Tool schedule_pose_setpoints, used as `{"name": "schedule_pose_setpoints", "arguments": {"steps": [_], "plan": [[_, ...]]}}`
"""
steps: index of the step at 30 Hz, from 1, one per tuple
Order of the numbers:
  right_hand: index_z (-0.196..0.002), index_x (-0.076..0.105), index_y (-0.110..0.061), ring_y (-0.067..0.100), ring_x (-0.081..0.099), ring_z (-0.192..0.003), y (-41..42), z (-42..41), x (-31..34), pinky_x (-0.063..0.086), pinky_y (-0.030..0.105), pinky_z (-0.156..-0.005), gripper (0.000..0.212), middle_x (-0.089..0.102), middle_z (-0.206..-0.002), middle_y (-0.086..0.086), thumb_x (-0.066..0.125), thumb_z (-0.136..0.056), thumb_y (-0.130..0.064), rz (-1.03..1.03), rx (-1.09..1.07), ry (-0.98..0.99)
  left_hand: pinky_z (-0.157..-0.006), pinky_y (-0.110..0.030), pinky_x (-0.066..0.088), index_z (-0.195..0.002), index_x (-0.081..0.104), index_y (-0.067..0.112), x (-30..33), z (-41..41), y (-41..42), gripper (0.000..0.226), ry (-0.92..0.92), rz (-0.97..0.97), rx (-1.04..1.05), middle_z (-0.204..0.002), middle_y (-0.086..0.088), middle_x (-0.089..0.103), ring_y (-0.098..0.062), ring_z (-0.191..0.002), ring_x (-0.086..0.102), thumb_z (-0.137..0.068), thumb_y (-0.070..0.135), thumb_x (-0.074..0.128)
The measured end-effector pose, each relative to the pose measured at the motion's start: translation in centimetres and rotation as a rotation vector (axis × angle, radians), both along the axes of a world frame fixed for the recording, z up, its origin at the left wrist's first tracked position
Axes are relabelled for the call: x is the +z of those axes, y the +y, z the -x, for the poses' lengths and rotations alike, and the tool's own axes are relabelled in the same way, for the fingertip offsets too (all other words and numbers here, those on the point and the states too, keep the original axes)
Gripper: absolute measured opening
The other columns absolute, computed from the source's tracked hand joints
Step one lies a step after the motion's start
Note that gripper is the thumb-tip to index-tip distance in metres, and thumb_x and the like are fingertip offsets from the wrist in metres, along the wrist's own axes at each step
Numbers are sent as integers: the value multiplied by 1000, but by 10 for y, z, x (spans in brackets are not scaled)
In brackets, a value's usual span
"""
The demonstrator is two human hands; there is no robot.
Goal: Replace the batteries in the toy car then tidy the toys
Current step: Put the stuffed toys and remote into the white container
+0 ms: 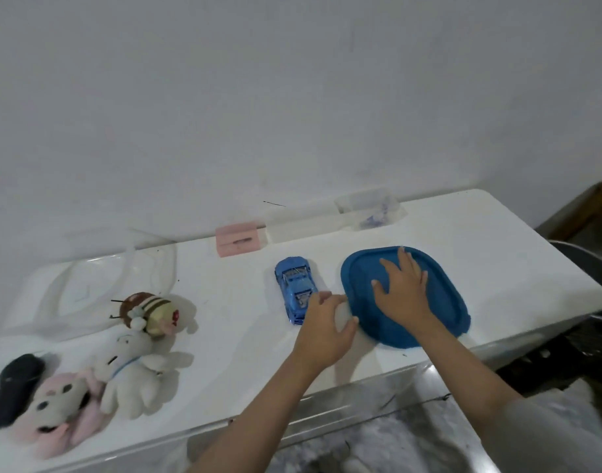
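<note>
The right hand (403, 295) lies flat on the blue lid (439, 322), while the left hand (323, 331) grips the container's near-left corner — likely opening it. The toy car (296, 290) sits just left, untouched — its batteries come next.

Dim, flat, bluish light leaves soft shadows under the plush toys (122, 353) on the white table (463, 240), while wide-angle bending curves its edges and the whole picture looks slightly blurred.
</note>
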State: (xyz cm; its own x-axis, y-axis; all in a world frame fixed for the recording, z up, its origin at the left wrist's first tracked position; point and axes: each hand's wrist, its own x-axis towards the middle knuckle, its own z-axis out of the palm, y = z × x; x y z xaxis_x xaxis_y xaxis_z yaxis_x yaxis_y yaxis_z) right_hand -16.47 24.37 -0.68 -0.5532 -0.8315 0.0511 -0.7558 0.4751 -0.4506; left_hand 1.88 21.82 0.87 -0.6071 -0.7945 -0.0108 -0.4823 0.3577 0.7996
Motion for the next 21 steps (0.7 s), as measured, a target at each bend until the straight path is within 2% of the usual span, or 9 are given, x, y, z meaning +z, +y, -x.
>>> {"name": "schedule_pose_setpoints", "arguments": {"steps": [2,3,6,9,11,13,16,18,21], "plan": [[-135,47,-12,32,12,-144,-21,-37,10,9,54,-115,48,17,-156,14,56,-90,-25,102,91,-8,-87,-4,40,-120,58,14,12,-30,-3,34,116,42,67,-115,-1,48,-9,-101,55,-87,22,62],[-133,49,-12,31,15,-143,-31,-56,15,13,51,-116,45,21,-155,14,56,-90,-23,143,139,-22,-82,-2,41,-115,61,14,17,-46,-5,29,161,63,101,-111,0,50,-8,-96,56,-86,20,63],[-132,50,-13,28,22,-140,-60,-120,29,20,41,-116,42,31,-151,9,55,-91,-20,209,278,-110,-80,-3,41,-108,63,17,26,-104,-18,23,226,122,206,-109,4,54,-1,-95,56,-85,20,63],[-130,52,-16,22,29,-137,-80,-185,35,25,35,-112,40,39,-147,5,55,-91,-22,233,409,-179,-83,-2,36,-106,63,19,30,-169,-36,24,190,213,347,-110,6,56,8,-100,50,-84,25,61],[-131,52,-17,18,31,-135,-89,-227,37,24,26,-108,40,41,-144,3,55,-92,-23,214,502,-206,-82,-6,36,-105,64,16,33,-214,-46,29,140,243,460,-108,4,55,-1,-100,51,-80,29,60],[-131,52,-19,18,33,-134,-95,-265,36,23,21,-103,41,43,-142,2,57,-90,-24,171,587,-225,-87,-13,35,-106,64,12,33,-260,-52,36,59,262,569,-111,-3,55,-17,-104,54,-76,32,61],[-131,51,-23,23,35,-132,-100,-309,33,29,26,-104,47,42,-141,3,63,-86,-28,93,677,-271,-98,-33,37,-117,61,16,25,-323,-58,50,-126,220,677,-126,-9,52,-27,-116,48,-73,39,66],[-132,50,-28,27,32,-133,-102,-330,29,31,34,-109,59,36,-143,4,70,-78,-37,47,708,-270,-103,-40,34,-127,54,20,16,-354,-59,59,-237,132,701,-137,-10,43,-31,-126,40,-73,38,72],[-136,37,-47,27,2,-143,-105,-347,23,10,52,-116,88,3,-156,1,74,-57,-64,-101,705,-178,-110,-46,27,-136,42,28,4,-380,-59,78,-366,48,707,-148,-10,27,-34,-135,26,-67,46,74]]}}
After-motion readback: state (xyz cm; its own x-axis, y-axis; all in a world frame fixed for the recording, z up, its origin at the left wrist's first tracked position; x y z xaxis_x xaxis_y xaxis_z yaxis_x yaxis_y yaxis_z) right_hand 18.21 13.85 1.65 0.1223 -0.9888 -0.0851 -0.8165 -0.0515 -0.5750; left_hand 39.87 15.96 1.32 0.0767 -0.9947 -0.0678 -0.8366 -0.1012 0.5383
